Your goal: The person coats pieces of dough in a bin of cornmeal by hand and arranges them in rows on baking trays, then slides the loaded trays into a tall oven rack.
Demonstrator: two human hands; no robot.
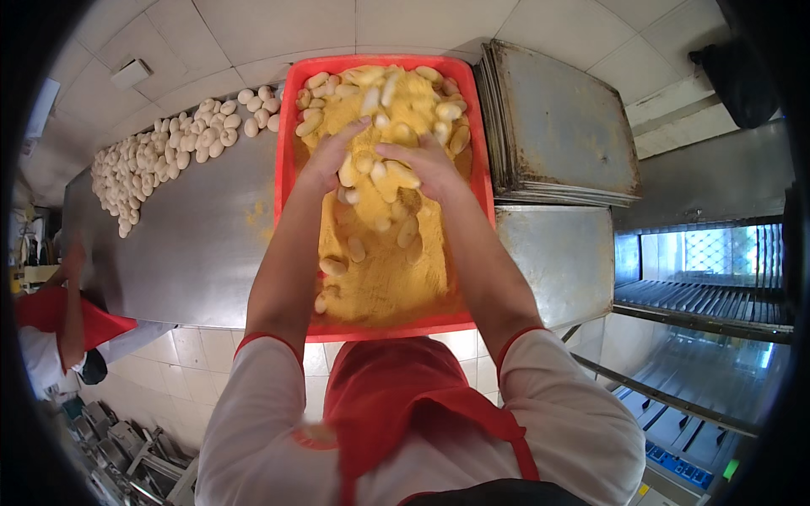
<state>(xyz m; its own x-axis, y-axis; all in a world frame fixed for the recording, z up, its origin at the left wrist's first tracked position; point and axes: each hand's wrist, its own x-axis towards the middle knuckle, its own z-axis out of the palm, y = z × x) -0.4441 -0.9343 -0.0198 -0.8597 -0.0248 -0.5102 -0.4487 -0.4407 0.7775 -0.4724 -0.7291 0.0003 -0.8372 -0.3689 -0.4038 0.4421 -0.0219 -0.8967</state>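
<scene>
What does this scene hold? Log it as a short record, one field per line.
Left hand: open, over yellow powder and dough pieces
Right hand: open, facing the left hand across dough pieces
Container: red plastic tub under both hands
Left of tub: pale dough balls on a metal table
Right of tub: stacked metal baking trays
Unclear: whether either hand grips a piece

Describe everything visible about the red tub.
The red tub is rectangular, with rounded corners and raised walls that look like plastic. It sits upright on the metal table, beside a stack of metal trays on its right. Yellow powder and pale oval pieces lie inside, with the left hand and right hand among them.
</scene>
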